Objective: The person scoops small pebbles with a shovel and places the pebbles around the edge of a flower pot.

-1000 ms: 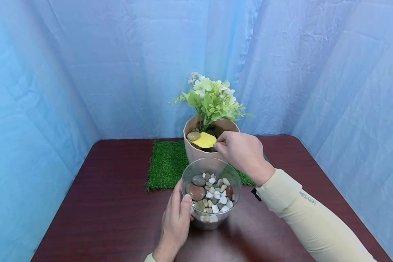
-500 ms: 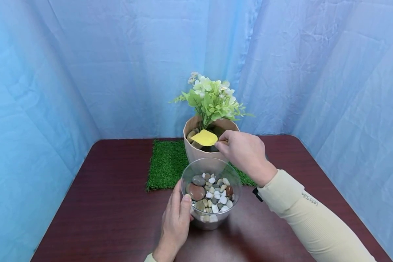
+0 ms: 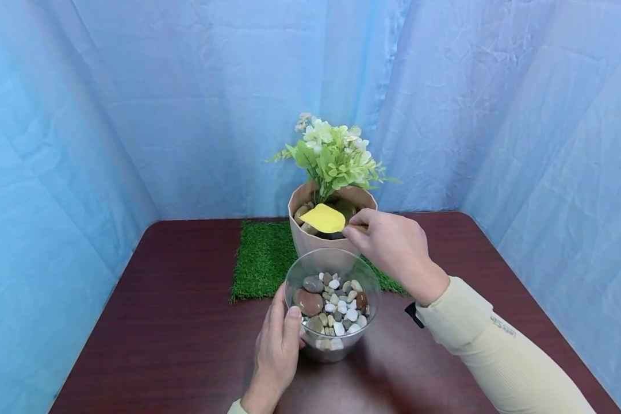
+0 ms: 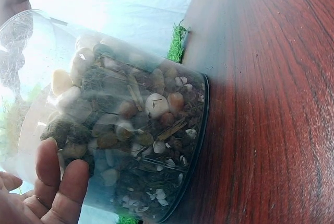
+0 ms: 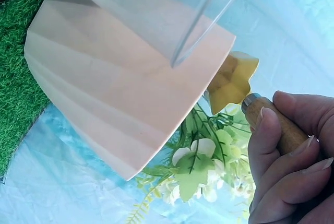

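Observation:
My right hand (image 3: pixel 388 244) holds a small trowel by its wooden handle (image 5: pixel 284 130). The trowel's yellow blade (image 3: pixel 323 218) lies over the mouth of a pale pink planter (image 3: pixel 310 244), with no stone on its upper face. Inside the planter are stones (image 3: pixel 310 228) and the stems of a plant with white flowers (image 3: pixel 336 152). A clear pot (image 4: pixel 130 125) of mixed pebbles stands nearer on the table, leaning slightly, and my left hand (image 3: pixel 276 345) grips its side with the thumb near the rim. The left wrist view shows fingertips against the pot's wall.
A mat of artificial grass (image 3: pixel 264 259) lies under the planter. The dark red wooden table (image 3: pixel 176 328) has a pale blue curtain (image 3: pixel 212 103) behind it and at both sides. The clear pot stands directly in front of the planter.
A stone at the trowel's tip has dropped off into the planter. The blade has risen and tilted slightly, and my right hand has shifted a little right. My left hand stays put.

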`<state>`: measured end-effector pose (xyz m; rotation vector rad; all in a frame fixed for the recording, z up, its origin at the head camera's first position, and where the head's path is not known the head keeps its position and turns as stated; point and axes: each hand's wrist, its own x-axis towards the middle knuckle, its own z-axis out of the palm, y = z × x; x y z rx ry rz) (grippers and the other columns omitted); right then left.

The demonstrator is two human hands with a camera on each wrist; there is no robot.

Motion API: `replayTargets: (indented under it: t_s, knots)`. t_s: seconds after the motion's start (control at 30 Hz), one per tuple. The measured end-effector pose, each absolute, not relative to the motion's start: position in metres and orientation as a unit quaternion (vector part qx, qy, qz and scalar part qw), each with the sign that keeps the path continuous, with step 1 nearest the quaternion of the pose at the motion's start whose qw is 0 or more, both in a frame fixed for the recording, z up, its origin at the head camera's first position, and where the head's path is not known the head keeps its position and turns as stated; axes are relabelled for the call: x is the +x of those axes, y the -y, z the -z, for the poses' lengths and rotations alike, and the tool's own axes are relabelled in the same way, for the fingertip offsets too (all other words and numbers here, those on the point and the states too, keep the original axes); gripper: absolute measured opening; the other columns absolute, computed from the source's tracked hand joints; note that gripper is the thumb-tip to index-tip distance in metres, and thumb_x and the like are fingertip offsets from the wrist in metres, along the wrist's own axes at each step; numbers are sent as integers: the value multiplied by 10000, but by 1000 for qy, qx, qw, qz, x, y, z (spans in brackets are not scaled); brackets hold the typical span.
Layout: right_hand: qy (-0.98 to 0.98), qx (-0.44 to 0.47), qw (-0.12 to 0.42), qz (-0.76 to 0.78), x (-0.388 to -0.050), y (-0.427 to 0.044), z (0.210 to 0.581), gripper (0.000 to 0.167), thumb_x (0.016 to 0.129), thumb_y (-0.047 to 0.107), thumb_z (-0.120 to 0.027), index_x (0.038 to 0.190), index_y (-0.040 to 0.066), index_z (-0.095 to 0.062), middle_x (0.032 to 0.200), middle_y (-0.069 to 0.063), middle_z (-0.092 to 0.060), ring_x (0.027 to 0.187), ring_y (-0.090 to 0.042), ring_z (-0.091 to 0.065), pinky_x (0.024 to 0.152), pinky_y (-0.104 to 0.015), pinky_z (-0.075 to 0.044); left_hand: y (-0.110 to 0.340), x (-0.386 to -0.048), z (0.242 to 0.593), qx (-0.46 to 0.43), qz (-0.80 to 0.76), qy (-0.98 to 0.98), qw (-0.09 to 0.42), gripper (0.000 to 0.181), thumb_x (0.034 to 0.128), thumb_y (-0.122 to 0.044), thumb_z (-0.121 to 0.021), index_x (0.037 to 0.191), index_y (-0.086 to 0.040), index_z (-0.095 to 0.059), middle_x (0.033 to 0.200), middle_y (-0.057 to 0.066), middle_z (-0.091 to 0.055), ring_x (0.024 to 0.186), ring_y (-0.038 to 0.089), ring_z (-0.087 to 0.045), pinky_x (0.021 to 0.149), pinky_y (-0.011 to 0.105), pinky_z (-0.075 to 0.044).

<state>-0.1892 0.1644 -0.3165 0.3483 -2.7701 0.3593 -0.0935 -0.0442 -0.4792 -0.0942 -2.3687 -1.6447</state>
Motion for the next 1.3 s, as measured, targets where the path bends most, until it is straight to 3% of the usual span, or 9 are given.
replayTargets:
  t_s: [0.13,0.33,0.53,1.07,1.3]
  knots:
    - [967,133,171,-136,-182,-167,316,204,996,401,-658,1088,281,-794,638,143,-640,525,-90,-518,461,-325,-401,44,-93,480,-33,563,815,133,529,1124,-320,-448,1641,-302,-336,1460,86,-578,640,74,-619,661,257,-509]
    - [959,148,192,-146,-168,-170,315,179,978,416,-712,1058,283,-800,643,156,-657,521,-48,-499,464,-318,-386,44,-93,480,-39,562,814,139,522,1124,-298,-447,1637,-283,-349,1448,100,-583,632,85,-620,647,257,-504]
    - [956,156,197,-151,-148,-175,316,166,953,424,-754,1063,307,-793,558,211,-541,493,-41,-442,459,-302,-351,43,-93,479,-29,557,820,131,529,1126,-323,-446,1642,-292,-337,1442,78,-587,629,85,-625,660,257,-503]
    - [962,160,167,-144,-109,-186,332,55,905,385,-803,949,366,-776,695,270,-648,574,65,-512,511,-249,-401,44,-93,480,-38,556,819,135,523,1126,-307,-438,1639,-265,-345,1420,104,-598,621,51,-603,657,263,-497]
    - [968,165,138,-126,-105,-186,338,59,889,391,-821,916,380,-770,679,290,-618,552,73,-477,496,-250,-396,44,-93,480,-38,556,819,137,522,1126,-302,-442,1637,-255,-350,1397,91,-607,619,82,-613,662,262,-500]
